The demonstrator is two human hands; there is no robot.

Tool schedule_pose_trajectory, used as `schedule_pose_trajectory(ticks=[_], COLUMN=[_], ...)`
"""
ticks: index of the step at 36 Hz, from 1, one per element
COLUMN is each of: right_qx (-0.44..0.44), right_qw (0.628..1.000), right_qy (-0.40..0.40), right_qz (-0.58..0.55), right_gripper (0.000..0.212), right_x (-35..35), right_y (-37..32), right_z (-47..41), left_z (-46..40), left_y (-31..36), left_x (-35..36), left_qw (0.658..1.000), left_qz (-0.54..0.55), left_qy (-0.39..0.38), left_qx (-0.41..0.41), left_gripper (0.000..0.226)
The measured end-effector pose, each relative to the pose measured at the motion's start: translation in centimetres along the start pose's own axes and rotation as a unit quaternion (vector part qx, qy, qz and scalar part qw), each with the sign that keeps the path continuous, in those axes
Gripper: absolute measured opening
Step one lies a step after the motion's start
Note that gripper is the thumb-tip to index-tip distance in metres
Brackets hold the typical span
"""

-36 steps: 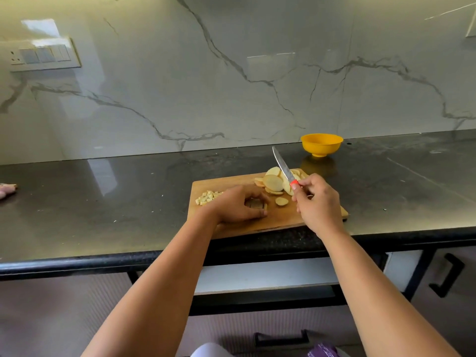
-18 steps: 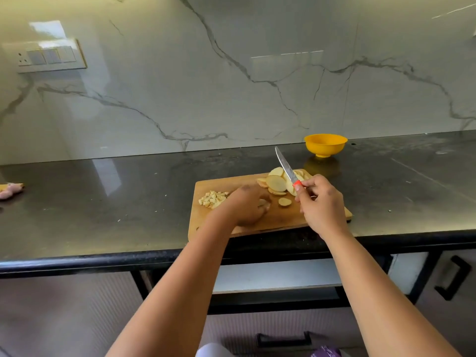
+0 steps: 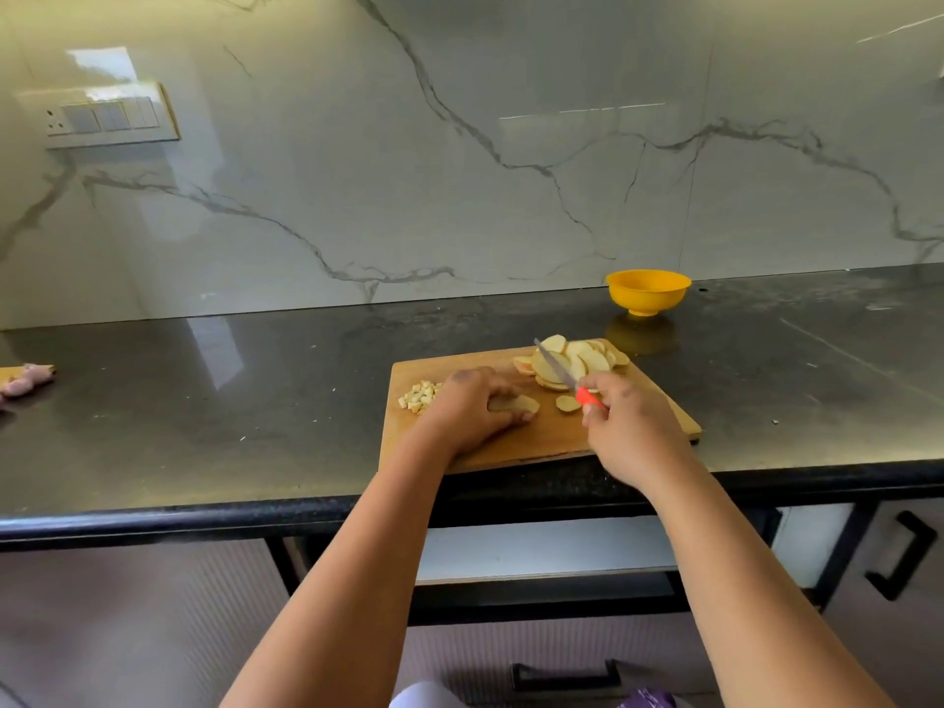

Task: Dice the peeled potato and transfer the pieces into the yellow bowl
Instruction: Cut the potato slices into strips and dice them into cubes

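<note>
From the head view, the left hand [image 3: 472,408] pins a potato slice [image 3: 518,403] flat on the board [image 3: 551,436], fingers curled over it. The right hand [image 3: 631,426] grips the knife [image 3: 562,373], blade angled up-left, just right of that slice. The yellow bowl [image 3: 647,291] sits well beyond.

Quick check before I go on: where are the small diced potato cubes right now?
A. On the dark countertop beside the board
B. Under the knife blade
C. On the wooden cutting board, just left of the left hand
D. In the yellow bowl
C: the small pale diced potato cubes lie in a heap on the wooden cutting board, just left of the left hand; the round yellow plastic bowl stands apart behind the board.
</note>
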State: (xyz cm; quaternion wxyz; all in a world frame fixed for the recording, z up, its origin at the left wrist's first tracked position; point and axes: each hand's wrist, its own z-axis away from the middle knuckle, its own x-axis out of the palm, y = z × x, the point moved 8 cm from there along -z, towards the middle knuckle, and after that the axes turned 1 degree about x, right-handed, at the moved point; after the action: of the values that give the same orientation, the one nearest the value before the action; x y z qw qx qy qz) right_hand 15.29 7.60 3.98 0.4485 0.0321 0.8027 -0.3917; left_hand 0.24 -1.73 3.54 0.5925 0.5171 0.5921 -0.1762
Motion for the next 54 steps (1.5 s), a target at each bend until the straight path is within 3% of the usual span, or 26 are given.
schedule_pose_trajectory(ticks=[13,18,28,31,35,40,44,48,54], right_qx=[0.055,0.051,0.021,0.019,0.024,0.043,0.037,0.031,-0.025], right_qw=[0.978,0.961,0.978,0.978,0.972,0.937,0.942,0.966,0.987], right_qy=[-0.128,-0.174,-0.065,-0.065,-0.102,-0.228,-0.199,-0.143,-0.051], right_qz=[0.153,0.209,0.195,0.195,0.211,0.26,0.267,0.215,0.15], right_gripper=[0.058,0.048,0.024,0.02,0.019,0.033,0.036,0.016,0.013], right_x=[1.1,1.7,0.9,1.1,1.9,2.9,2.3,1.1,-2.0], right_y=[-3.1,-4.6,-5.7,-6.0,-6.0,-6.7,-6.1,-4.1,-3.5], right_z=[4.0,3.8,4.4,4.5,4.2,2.8,2.6,5.6,6.1], left_z=[1.5,1.6,1.3,1.2,1.1,0.9,0.9,0.9,1.7], left_y=[0.8,1.1,0.6,0.3,0.2,0.2,0.1,-0.1,0.3], left_x=[-0.1,-0.1,0.5,0.6,0.8,0.6,0.6,0.7,0.2], left_qw=[0.998,0.997,0.997,0.997,0.997,0.997,0.997,0.997,0.997], left_qz=[-0.017,-0.016,-0.008,-0.005,-0.002,0.011,0.018,0.023,0.01], left_qy=[0.063,0.067,0.06,0.06,0.066,0.071,0.067,0.064,0.07], left_qx=[0.015,0.03,0.04,0.042,0.045,0.041,0.032,0.024,0.019], left_gripper=[0.029,0.022,0.023,0.022,0.021,0.02,0.021,0.024,0.027])
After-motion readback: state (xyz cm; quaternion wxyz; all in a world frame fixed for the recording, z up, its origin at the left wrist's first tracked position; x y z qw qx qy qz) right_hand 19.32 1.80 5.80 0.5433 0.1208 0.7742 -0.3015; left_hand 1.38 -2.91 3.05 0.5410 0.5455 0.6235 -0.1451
